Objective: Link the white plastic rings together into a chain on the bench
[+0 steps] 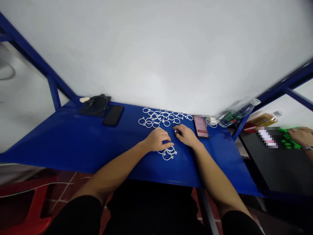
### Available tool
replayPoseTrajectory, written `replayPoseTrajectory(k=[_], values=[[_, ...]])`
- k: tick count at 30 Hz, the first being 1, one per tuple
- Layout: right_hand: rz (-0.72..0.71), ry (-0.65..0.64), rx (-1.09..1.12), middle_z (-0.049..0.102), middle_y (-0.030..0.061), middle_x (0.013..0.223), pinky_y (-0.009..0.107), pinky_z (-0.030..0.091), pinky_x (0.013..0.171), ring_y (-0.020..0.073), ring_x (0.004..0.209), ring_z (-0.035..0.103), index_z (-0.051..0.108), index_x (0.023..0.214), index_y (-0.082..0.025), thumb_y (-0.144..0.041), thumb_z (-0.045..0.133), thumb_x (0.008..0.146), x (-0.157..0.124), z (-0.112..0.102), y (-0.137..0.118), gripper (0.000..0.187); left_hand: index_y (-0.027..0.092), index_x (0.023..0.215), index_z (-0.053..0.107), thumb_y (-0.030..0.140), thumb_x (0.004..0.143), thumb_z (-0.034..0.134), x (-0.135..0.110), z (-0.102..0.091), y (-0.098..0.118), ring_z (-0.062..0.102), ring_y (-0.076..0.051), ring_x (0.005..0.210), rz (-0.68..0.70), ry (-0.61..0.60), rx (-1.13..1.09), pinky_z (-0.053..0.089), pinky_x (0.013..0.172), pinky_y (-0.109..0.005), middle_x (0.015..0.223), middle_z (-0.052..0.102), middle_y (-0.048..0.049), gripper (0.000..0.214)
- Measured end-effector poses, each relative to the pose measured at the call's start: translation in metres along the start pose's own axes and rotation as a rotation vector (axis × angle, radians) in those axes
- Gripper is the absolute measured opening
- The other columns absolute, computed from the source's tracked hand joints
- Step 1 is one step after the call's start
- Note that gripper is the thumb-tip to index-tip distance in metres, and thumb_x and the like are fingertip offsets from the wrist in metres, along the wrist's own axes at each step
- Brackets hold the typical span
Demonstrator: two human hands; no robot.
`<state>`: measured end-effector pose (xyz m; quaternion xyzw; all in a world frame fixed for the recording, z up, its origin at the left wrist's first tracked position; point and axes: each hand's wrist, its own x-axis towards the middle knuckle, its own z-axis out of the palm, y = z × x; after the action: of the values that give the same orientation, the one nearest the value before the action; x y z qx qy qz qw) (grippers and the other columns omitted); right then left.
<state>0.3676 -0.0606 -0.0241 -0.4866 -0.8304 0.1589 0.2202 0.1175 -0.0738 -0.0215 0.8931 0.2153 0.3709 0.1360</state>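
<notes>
Many thin white rings [166, 123], each with a small knob on its rim, lie in a spread group near the back of the blue table [73, 137]. A smaller pile of the same rings [167, 157] is close to the front edge. My left hand [157, 139] hovers just over this pile, partly hiding it, with its fingers curved and the thumb apart; I see nothing in it. To its right, my right hand [186, 134] has its fingertips closed on a white ring [176, 131], mostly covered by the fingers, at the near side of the spread group.
A black phone [113, 115] and a dark crumpled bag [99, 102] lie at left. At right are a lit phone [201, 126], a white cable [213, 121] and a plastic bottle [238, 113]. Another person's hand [302, 135] touches green pieces [290, 142] on a black table.
</notes>
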Motion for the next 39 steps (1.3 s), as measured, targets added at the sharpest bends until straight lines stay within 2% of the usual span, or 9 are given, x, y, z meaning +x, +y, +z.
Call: replayPoseTrajectory(k=[4, 6, 8, 10, 14, 17, 21, 30, 39], values=[[-0.033, 0.003, 0.103, 0.072, 0.0089, 0.104, 0.037, 0.052, 0.09, 0.0225, 0.094, 0.067, 0.074, 0.108, -0.021, -0.016, 0.056, 0.096, 0.001, 0.003, -0.005, 0.022, 0.02, 0.085, 0.071, 0.038, 0.1, 0.063, -0.001, 0.002, -0.003, 0.069, -0.017, 0.078, -0.116, 0.056, 0.04, 0.047, 0.079, -0.036, 0.082, 0.074, -0.0009, 0.024], [-0.033, 0.047, 0.295, 0.072, 0.0075, 0.103, 0.036, 0.052, 0.087, 0.021, 0.092, 0.066, 0.072, 0.104, -0.022, -0.025, 0.058, 0.099, 0.001, 0.004, -0.011, 0.015, 0.02, 0.102, 0.072, 0.036, 0.1, 0.063, -0.002, 0.002, -0.005, 0.069, -0.018, 0.083, -0.19, 0.092, 0.049, 0.051, 0.082, -0.037, 0.094, 0.075, -0.0034, 0.018], [0.02, 0.066, 0.547, 0.07, 0.0047, 0.096, 0.032, 0.051, 0.075, 0.0174, 0.08, 0.063, 0.069, 0.104, -0.022, -0.036, 0.063, 0.099, 0.0, 0.006, -0.019, 0.016, 0.02, 0.126, 0.066, 0.036, 0.1, 0.062, -0.002, 0.002, -0.006, 0.069, -0.02, 0.092, -0.238, 0.091, 0.045, 0.053, 0.085, -0.038, 0.111, 0.072, -0.0078, 0.03], [0.085, 0.025, 0.792, 0.066, 0.0004, 0.084, 0.027, 0.045, 0.06, 0.013, 0.064, 0.055, 0.066, 0.103, -0.022, -0.043, 0.068, 0.096, 0.0, 0.008, -0.029, 0.022, 0.021, 0.136, 0.059, 0.038, 0.102, 0.06, -0.002, 0.002, -0.007, 0.068, -0.022, 0.102, -0.24, 0.064, 0.037, 0.054, 0.088, -0.039, 0.123, 0.068, -0.011, 0.039], [0.133, -0.07, 1.039, 0.056, -0.0055, 0.067, 0.023, 0.036, 0.052, 0.0096, 0.053, 0.047, 0.064, 0.098, -0.021, -0.042, 0.075, 0.09, -0.001, 0.009, -0.044, 0.025, 0.019, 0.105, 0.066, 0.042, 0.105, 0.055, -0.002, 0.004, -0.008, 0.066, -0.021, 0.094, -0.188, 0.004, 0.031, 0.05, 0.083, -0.038, 0.102, 0.071, -0.0068, 0.025], [0.138, -0.081, 1.039, 0.056, -0.0063, 0.064, 0.023, 0.036, 0.052, 0.0093, 0.053, 0.048, 0.064, 0.092, -0.02, -0.035, 0.076, 0.085, -0.001, 0.008, -0.046, 0.021, 0.019, 0.083, 0.06, 0.043, 0.106, 0.052, -0.003, 0.005, -0.008, 0.062, -0.018, 0.08, -0.174, -0.015, 0.061, 0.045, 0.078, -0.036, 0.084, 0.067, -0.0025, 0.034], [0.129, -0.075, 1.015, 0.058, -0.0057, 0.068, 0.023, 0.038, 0.052, 0.0091, 0.053, 0.049, 0.063, 0.09, -0.02, -0.027, 0.072, 0.082, 0.0, 0.008, -0.046, 0.014, 0.019, 0.075, 0.056, 0.042, 0.106, 0.051, -0.002, 0.006, -0.007, 0.058, -0.016, 0.074, -0.156, -0.024, 0.091, 0.04, 0.077, -0.035, 0.077, 0.065, -0.0006, 0.039], [0.12, -0.065, 0.967, 0.061, -0.0051, 0.064, 0.024, 0.041, 0.056, 0.0118, 0.056, 0.055, 0.062, 0.086, -0.021, -0.021, 0.066, 0.078, 0.0, 0.015, -0.046, 0.008, 0.019, 0.07, 0.054, 0.036, 0.104, 0.051, 0.0, 0.007, -0.005, 0.056, -0.015, 0.071, -0.126, -0.035, 0.116, 0.038, 0.076, -0.034, 0.073, 0.062, -0.0001, 0.039], [0.02, 0.081, 0.728, 0.066, -0.0009, 0.07, 0.027, 0.046, 0.065, 0.0139, 0.065, 0.058, 0.064, 0.071, -0.02, -0.014, 0.053, 0.075, 0.0, 0.02, -0.044, 0.013, 0.019, 0.076, 0.058, 0.039, 0.106, 0.048, 0.002, 0.007, -0.002, 0.059, -0.017, 0.077, -0.095, -0.043, 0.106, 0.041, 0.081, -0.036, 0.079, 0.066, -0.0021, 0.037]])
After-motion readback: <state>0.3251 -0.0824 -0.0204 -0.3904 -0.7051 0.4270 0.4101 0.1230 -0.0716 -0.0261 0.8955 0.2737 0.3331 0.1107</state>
